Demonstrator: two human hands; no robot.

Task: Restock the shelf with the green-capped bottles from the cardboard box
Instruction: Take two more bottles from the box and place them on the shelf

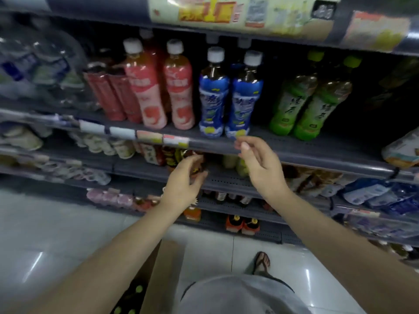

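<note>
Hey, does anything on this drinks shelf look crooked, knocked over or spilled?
Nothing is spilled or knocked over. The two green-capped bottles seem to lean left while the blue-label bottles stand nearly straight, though the wide lens may exaggerate that. The shelf to the right of the green pair looks dark and apparently unfilled.

Dim, motion-blurred wide-angle view; glare streaks on the glossy floor [40, 257].

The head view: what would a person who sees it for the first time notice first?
First, the two bare hands raised before the shelves, both empty: the left hand lower, the right hand near the shelf edge. Behind them stands a bright row of bottles: pink bottles at the centre-left, blue bottles in the middle, green-capped bottles to the right. At the bottom, the cardboard box sits on the floor with more green caps inside.
</note>
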